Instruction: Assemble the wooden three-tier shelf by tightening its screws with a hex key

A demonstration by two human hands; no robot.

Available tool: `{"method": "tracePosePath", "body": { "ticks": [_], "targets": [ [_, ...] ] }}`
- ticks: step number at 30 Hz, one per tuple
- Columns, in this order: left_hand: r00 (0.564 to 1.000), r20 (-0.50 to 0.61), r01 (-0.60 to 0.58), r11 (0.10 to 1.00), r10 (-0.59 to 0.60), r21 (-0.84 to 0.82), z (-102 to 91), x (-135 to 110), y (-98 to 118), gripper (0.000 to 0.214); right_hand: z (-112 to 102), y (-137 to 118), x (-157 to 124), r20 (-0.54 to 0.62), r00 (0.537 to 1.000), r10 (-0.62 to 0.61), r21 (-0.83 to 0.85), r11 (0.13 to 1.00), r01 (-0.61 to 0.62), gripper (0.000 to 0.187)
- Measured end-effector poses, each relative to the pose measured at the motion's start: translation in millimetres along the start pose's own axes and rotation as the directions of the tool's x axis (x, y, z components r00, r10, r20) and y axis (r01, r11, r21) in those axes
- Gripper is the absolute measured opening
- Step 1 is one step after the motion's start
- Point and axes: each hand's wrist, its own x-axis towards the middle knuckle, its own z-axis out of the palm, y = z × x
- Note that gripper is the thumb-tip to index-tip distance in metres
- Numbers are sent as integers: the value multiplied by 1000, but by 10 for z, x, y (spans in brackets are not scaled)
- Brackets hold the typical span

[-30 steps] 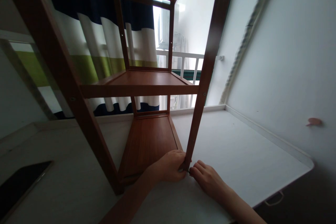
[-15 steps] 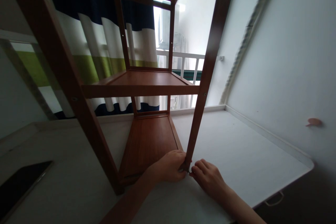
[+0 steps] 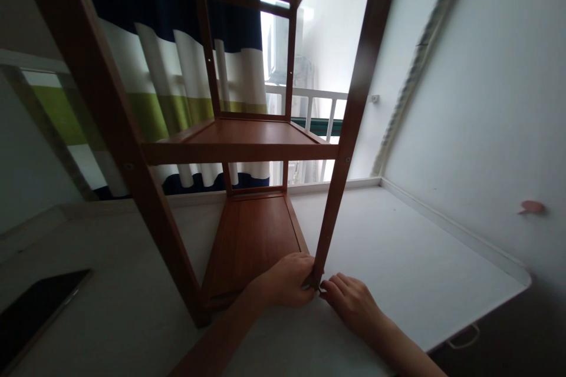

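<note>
A reddish-brown wooden shelf unit point(image 3: 247, 153) stands upright on a white surface point(image 3: 389, 253), its tiers rising out of the top of the view. My left hand point(image 3: 289, 280) is closed around the foot of the front right leg point(image 3: 336, 188), where the leg meets the bottom shelf point(image 3: 256, 227). Just right of that foot, my right hand point(image 3: 349, 300) has its fingers pinched together. A small dark thing shows between its fingertips and the leg, too small to name. The front left leg point(image 3: 163, 235) has no hand on it.
A dark flat phone or tablet point(image 3: 44, 306) lies at the left. Behind the unit hang a navy, white and green curtain point(image 3: 154, 76) and white railings point(image 3: 318, 100). A white wall point(image 3: 495, 100) with a small pink hook point(image 3: 532, 207) runs along the right. A low rim edges the surface.
The view has shifted very slightly. My left hand keeps its place on the leg, and the fingers of my right hand have moved only a little beside it.
</note>
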Motion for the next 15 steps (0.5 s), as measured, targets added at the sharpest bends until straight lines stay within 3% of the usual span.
{"method": "tracePosePath", "body": {
  "ticks": [15],
  "targets": [
    [1000, 13, -6, 1000, 6, -20, -11, 0, 8, 21, -21, -6, 23, 33, 999, -19, 32, 999, 18, 19]
  ]
}}
